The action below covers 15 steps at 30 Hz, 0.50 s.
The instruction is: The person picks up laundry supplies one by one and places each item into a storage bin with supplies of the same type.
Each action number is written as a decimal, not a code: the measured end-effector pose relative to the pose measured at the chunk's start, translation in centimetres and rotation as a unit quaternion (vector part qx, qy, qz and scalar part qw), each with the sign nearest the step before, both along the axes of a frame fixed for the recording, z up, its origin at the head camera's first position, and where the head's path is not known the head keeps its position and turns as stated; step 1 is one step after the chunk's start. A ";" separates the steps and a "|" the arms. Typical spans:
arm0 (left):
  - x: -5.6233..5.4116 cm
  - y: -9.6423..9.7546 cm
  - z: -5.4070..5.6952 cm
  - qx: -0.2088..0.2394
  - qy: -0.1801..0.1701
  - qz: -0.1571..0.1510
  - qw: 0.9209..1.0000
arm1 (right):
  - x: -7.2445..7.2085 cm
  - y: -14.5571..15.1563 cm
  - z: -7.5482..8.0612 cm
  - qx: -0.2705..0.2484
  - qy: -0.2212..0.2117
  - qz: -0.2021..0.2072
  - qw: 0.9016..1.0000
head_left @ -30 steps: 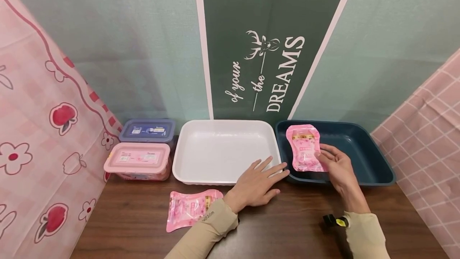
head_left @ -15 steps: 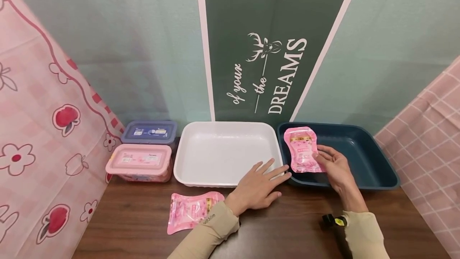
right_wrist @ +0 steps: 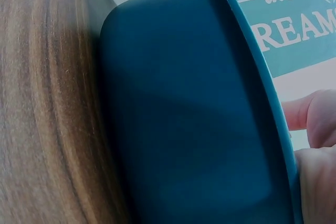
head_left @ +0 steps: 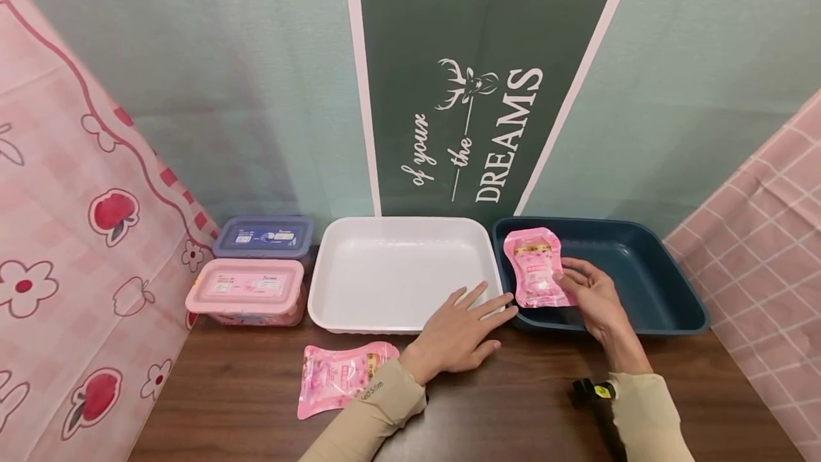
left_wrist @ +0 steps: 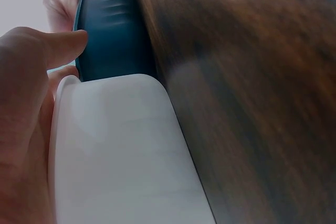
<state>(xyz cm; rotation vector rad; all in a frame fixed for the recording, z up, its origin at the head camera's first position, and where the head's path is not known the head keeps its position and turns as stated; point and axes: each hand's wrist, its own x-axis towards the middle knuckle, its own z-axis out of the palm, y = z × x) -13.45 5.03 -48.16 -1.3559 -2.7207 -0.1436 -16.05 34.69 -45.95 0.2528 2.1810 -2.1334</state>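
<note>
In the head view my right hand (head_left: 596,305) pinches a glossy pink pouch (head_left: 536,269) by its right edge, thumb on top. The pouch overlaps the left end of the dark blue tray (head_left: 673,284); whether it touches the tray, I cannot tell. My left hand (head_left: 458,334) lies with fingers spread over the front right corner of the white tray (head_left: 398,284), fingertips at the gap between both trays. A second pink pouch (head_left: 340,376) lies on the table by the left sleeve. The right wrist view shows the blue tray's outer wall (right_wrist: 184,108) and part of the hand.
Two lidded boxes, one pink (head_left: 246,287) and one blue (head_left: 263,237), stand left of the white tray. The wooden table (head_left: 513,412) runs along the front. A printed green cloth (head_left: 487,20) hangs close behind the trays, with pink cloths at both sides.
The pouch in my right hand has shifted slightly left and nearer to me over the blue tray. My left hand and the pouch on the table have stayed in place.
</note>
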 end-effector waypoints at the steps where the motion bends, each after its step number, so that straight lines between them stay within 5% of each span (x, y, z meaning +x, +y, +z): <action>1: 0.0 0.0 0.0 0.000 0.001 0.000 1.000 | -0.1 0.0 0.0 0.002 -0.002 0.001 1.000; 15: -0.1 0.1 -0.1 0.000 0.012 0.000 1.000 | -0.6 0.0 -0.2 0.092 -0.008 0.032 0.995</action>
